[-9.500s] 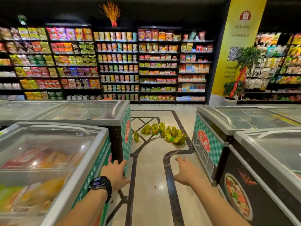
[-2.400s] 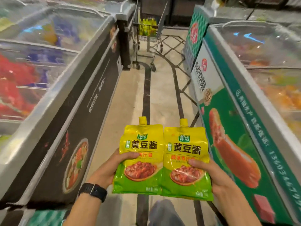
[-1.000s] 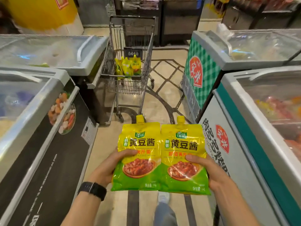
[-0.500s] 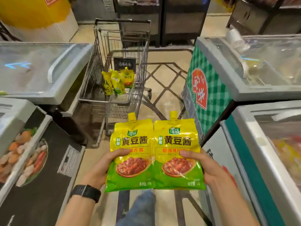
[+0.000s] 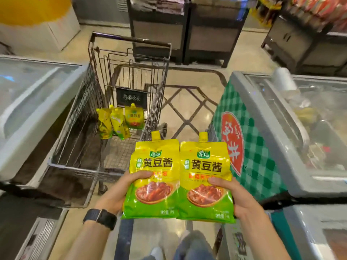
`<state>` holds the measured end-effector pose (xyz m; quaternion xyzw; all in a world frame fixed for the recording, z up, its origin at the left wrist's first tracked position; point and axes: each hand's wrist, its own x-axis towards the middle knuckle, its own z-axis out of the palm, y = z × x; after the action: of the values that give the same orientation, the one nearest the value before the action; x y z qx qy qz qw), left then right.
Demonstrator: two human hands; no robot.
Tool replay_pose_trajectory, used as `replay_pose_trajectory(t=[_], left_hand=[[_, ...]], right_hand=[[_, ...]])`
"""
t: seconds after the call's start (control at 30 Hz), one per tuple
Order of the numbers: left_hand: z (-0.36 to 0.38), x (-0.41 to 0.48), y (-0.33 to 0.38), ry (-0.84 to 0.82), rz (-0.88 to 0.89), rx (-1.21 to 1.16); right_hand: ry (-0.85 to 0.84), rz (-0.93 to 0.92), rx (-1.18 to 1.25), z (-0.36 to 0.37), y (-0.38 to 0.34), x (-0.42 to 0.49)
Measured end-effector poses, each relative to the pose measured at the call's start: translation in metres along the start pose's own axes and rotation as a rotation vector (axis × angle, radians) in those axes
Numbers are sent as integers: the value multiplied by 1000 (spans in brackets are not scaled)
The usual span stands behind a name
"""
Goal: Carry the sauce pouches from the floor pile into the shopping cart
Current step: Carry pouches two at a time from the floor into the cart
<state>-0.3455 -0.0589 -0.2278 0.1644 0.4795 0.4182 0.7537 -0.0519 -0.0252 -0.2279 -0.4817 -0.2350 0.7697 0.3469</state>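
I hold two yellow-green sauce pouches upright, side by side, in front of me. My left hand grips the left pouch at its lower edge, thumb across the front. My right hand grips the right pouch the same way. The wire shopping cart stands just ahead and to the left, its near rim below and left of the pouches. Three more sauce pouches lean together at the far end of its basket. The floor pile is out of view.
Chest freezers flank the aisle: a grey one at left touching the cart's side, a green-checked one at right. Dark display stands sit beyond the cart. My shoes show on the tiled floor below.
I have walked closer to the cart, which now lies just beyond the pouches. Both hands keep the same grip on the two pouches.
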Motion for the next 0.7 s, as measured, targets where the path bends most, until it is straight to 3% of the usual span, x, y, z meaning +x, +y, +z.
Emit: replay_pose_trajectory(t=[0.13,0.37,0.57,0.7], left_hand=[[0,64,43,62,-2,25],[1,153,105,222,45,-144],[-26,194,139,516,244,-309],[-48,214,160,695,416,-393]], right_hand=[[-63,40,-1,-2,-48,81],[-217,152,-133,21,-145,235],[-392,189,-285,86,-198,340],[-430,80,-434,145,-217,399]])
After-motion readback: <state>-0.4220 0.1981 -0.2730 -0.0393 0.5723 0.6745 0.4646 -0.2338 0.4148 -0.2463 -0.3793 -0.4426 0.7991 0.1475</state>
